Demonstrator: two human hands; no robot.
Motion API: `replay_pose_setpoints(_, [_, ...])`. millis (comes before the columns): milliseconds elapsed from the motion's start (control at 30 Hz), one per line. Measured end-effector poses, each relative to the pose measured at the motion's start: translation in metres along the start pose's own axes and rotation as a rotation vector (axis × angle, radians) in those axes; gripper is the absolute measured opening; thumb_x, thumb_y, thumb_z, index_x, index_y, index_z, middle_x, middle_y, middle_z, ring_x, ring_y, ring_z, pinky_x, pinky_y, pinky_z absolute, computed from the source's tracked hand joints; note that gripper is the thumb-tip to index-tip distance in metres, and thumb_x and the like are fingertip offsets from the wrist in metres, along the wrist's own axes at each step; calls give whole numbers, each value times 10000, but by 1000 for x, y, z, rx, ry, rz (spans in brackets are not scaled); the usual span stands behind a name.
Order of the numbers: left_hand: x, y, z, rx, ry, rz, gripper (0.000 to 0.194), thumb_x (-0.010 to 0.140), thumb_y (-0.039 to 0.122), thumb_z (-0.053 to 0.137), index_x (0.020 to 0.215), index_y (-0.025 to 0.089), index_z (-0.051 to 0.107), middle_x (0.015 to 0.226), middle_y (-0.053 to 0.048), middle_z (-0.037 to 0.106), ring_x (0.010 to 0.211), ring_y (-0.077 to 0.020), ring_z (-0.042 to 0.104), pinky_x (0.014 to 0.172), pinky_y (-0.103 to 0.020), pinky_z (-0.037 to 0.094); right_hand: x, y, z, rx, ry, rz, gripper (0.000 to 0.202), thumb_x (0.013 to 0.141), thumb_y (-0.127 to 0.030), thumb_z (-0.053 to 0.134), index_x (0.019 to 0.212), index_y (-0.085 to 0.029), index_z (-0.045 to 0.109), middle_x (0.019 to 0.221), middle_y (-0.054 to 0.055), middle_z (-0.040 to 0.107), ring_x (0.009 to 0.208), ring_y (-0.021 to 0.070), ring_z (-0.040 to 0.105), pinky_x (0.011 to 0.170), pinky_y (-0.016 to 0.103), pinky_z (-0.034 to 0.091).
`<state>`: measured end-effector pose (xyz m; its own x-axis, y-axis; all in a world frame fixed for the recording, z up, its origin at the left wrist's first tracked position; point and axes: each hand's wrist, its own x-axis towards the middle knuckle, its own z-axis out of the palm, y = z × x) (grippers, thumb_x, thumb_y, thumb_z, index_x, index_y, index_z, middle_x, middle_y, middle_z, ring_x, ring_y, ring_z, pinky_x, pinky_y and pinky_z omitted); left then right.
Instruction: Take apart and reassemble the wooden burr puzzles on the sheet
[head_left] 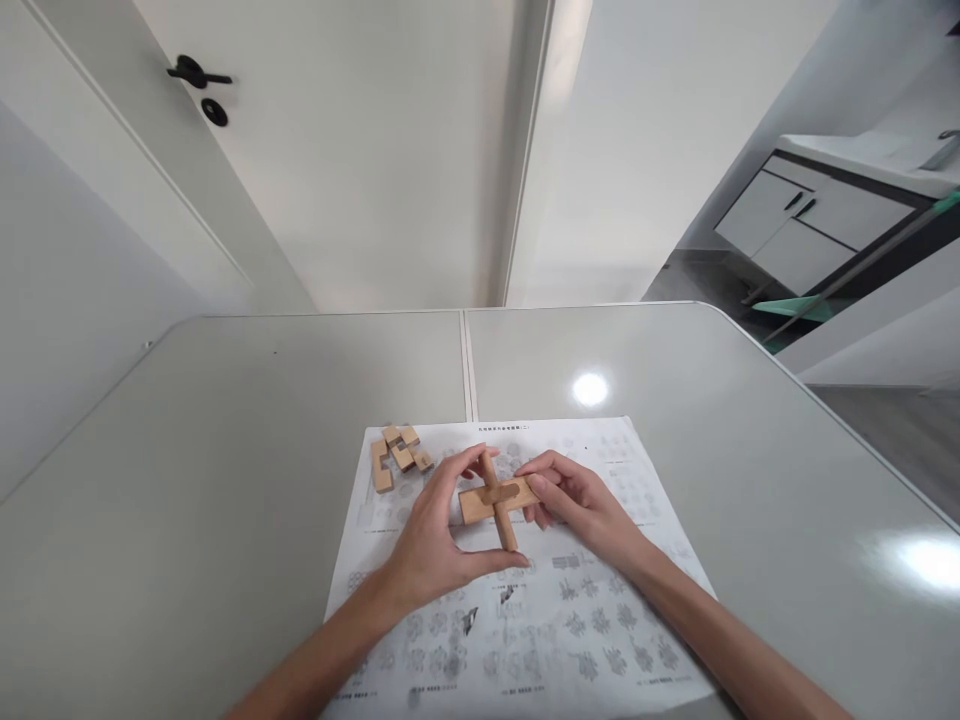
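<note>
Grey table (225,480); our left hand (435,535) spans the wooden cross (498,497) top to bottom, right hand (574,500) pinches its right end.

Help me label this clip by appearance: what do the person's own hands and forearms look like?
The left hand and right hand are ungloved, with slender fingers. The left forearm and right forearm show no sleeves, watch or bracelet.
</note>
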<state>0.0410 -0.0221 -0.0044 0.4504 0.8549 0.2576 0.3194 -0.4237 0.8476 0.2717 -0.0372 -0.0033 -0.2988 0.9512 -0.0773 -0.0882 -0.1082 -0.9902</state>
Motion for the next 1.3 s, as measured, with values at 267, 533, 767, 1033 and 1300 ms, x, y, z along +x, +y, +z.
replay_pose_setpoints(267, [1, 1, -2, -41, -49, -62, 1018, 650, 506, 992, 1508, 386, 457, 1441, -79, 648, 1229, -307, 662, 1075, -511, 548, 1, 2, 2, 64, -44, 34, 352, 1007, -562, 662, 1067, -216, 661, 729, 9, 712, 585, 145, 592, 624, 331, 509])
replay_pose_setpoints(533, [2, 4, -2, -99, -62, -93, 1028, 651, 500, 992, 1520, 370, 459, 1467, -99, 643, 1131, -303, 693, 1040, -551, 575, 1, 5, 3, 100, -63, 34, 368, 1001, -572, 669, 1061, -211, 632, 746, 9, 729, 585, 140, 621, 615, 320, 519])
replay_pose_setpoints(767, [2, 3, -3, -132, -44, -79, 982, 664, 450, 992, 1497, 362, 479, 1399, -90, 661, 1168, -320, 677, 1014, -530, 585, 0, 6, 4, 128, -130, 43, 346, 1031, -561, 627, 1076, -217, 611, 784, 21, 720, 661, 175, 658, 672, 354, 557])
replay_pose_setpoints(1033, [4, 10, -3, -34, -14, -95, 846, 713, 287, 907, 1454, 332, 501, 1416, -94, 598, 1193, -303, 630, 974, -480, 595, -4, -1, 6, -312, 186, -235, 255, 1103, -469, 480, 1155, -290, 654, 1115, 79, 703, 1049, 248, 660, 928, 419, 541])
replay_pose_setpoints(1300, [6, 10, -1, -9, -38, -139, 817, 709, 302, 902, 1430, 312, 518, 1398, -104, 593, 1111, -293, 654, 971, -508, 595, -3, 5, 5, -494, 113, -340, 141, 1061, -357, 586, 1152, -285, 666, 1037, 78, 724, 880, 242, 659, 799, 414, 555])
